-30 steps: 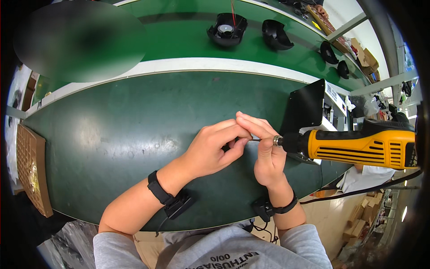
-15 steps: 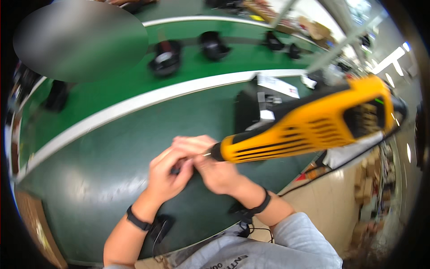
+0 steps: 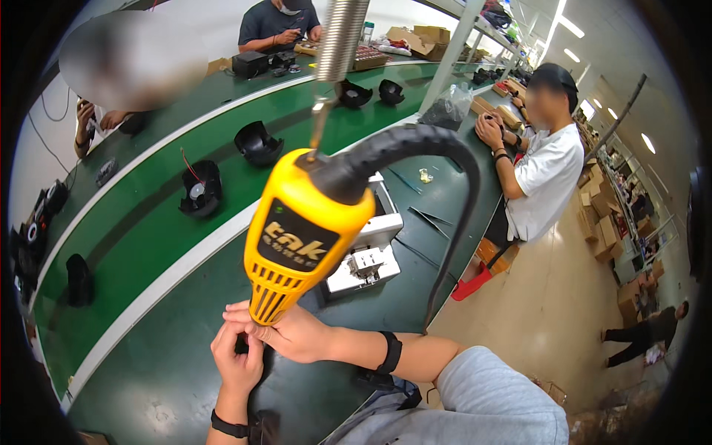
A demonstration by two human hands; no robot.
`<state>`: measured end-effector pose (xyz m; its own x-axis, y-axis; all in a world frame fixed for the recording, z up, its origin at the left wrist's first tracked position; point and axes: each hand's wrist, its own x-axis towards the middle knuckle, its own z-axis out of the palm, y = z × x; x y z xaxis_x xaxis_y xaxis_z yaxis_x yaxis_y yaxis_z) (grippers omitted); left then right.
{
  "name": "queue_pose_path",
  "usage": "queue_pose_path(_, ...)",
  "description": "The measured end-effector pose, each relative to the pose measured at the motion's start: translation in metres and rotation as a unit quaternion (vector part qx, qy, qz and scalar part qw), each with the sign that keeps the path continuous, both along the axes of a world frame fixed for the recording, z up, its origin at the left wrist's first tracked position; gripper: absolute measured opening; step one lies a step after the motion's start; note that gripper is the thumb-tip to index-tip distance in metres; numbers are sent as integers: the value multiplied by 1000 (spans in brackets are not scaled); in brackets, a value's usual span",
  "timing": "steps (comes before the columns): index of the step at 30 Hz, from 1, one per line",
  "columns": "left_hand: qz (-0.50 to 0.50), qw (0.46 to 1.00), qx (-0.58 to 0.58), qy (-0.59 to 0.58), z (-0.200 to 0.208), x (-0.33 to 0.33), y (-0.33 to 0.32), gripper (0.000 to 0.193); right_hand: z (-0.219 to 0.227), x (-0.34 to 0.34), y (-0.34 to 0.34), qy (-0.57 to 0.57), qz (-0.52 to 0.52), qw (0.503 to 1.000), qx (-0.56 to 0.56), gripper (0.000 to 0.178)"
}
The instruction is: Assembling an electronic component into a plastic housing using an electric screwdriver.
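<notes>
A yellow-and-black electric screwdriver (image 3: 300,222) hangs upright from a coiled metal spring, its narrow end pointing down at my hands. My right hand (image 3: 297,335) is closed around that lower end, with several fingers partly hidden behind the yellow casing. Just left of it and touching it, my left hand (image 3: 239,360) is curled, fingers pinched round a small dark piece (image 3: 242,343) whose kind I cannot make out. The screwdriver's tip is hidden by my fingers. Both hands are over the dark green bench (image 3: 170,378).
Beyond the bench's white edge, a green conveyor (image 3: 159,245) carries several black plastic shells (image 3: 202,189). Behind the screwdriver stands a white-and-black device (image 3: 363,271), with tweezers (image 3: 430,221) near it. A thick black cable (image 3: 471,193) arches rightward. Co-workers sit at right (image 3: 549,163) and across the conveyor.
The view has swung up and to the right, bringing co-workers in. The screwdriver, slanting far to the right before, now stands nearly upright. My hands appear lower and farther left, still together.
</notes>
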<state>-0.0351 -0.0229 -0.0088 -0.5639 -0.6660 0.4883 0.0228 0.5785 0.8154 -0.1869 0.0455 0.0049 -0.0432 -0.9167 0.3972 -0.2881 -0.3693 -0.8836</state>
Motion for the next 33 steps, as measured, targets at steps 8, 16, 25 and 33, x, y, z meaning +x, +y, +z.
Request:
queue_pose_path(8,28,999,-36,17,-5,-3,-5,5,11,1,1,-26,-14,1000,3,41)
queue_pose_path(16,18,1000,-10,-3,2,1,-3,7,6,4,-4,-62,-14,998,-4,47)
queue_pose_path(25,25,998,-50,-36,-5,2,-5,14,6,-3,-4,-32,-21,999,16,41)
queue_pose_path(33,17,1000,-20,-9,-13,7,-3,19,10,6,-2,-34,-13,999,-15,38)
